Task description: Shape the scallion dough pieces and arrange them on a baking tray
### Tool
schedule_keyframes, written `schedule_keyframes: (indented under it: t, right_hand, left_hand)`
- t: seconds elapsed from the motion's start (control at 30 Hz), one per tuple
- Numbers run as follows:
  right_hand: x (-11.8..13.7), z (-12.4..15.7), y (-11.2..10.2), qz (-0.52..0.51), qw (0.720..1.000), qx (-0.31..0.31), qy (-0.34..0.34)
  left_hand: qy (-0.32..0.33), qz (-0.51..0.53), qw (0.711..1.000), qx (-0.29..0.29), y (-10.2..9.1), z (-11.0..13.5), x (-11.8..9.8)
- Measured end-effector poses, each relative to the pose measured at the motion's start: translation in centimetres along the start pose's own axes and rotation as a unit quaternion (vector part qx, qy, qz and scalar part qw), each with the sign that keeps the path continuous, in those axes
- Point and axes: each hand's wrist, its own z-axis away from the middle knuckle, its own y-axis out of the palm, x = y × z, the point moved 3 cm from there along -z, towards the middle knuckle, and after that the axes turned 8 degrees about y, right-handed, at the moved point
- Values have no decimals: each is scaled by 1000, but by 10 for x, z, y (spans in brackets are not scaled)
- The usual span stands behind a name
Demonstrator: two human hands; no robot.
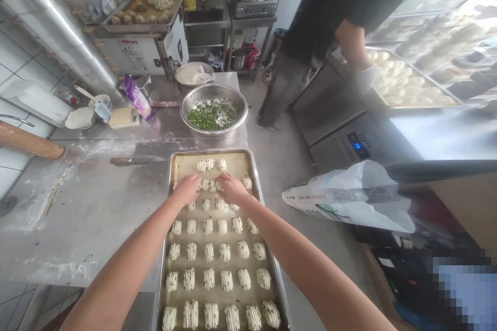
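A metal baking tray (170, 201) lies lengthwise before me on the steel counter, filled with rows of small white dough rolls flecked with green (225, 252). My left hand (187, 189) and my right hand (232, 188) rest palm down side by side on a row of rolls near the tray's far end, fingers curled over the dough. Two more rolls (210, 165) sit apart at the far edge of the tray.
A steel bowl of chopped greens (214, 109) stands beyond the tray, with a cleaver (143, 154) and a rolling pin (29, 141) to the left. The counter (97, 207) is dusted with flour. Another person (330, 20) stands at right by a tray of dough (407, 85).
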Motion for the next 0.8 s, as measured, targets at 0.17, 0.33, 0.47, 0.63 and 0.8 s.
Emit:
schedule_keyframes:
  t: [0.17,0.33,0.47,0.63,0.8]
  right_hand:
    - [-34,4,-5,6,1000,4,26]
    - [-32,12,-16,5,1000,-18,23]
    - [6,1,-5,-14,999,-22,-21]
    - [18,-11,8,-21,999,-18,-25]
    - [2,-3,0,-18,1000,-24,-7]
  left_hand:
    - [-18,5,1000,7,2,6,15]
    - [-20,10,1000,2,-5,14,12]
    - [13,22,1000,-12,-6,1,-11]
    - [16,30,999,-20,3,-14,-25]
    - [-2,34,999,-28,5,-12,-24]
